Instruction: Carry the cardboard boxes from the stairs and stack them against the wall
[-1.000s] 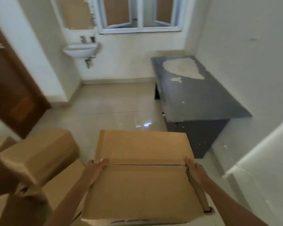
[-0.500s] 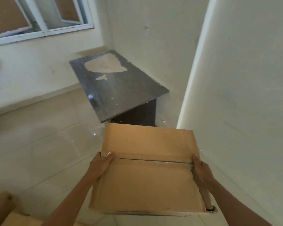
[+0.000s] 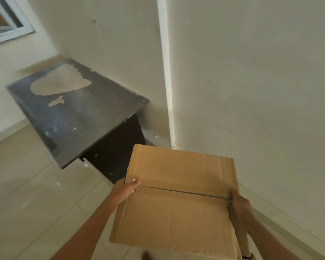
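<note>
**Box carried in both hands, near the wall**

Centre left: dark grey table with a peeling top [image 3: 79, 117] on the pale tiled floor [image 3: 26, 203].

Lower centre: left hand [image 3: 125, 190] grips the left edge of the brown cardboard box [image 3: 176, 203], thumb on top by the flap seam. The box is held off the floor, lower centre-right of frame.

Lower right: right hand [image 3: 239, 205] is curled round the right edge at the seam. The plain white wall [image 3: 261, 91] is close beyond.

Likely step: set-down. Keep the box level, pass clear of the table corner and lower it flush to the wall. The right edge looks torn, so support it from below.
</note>
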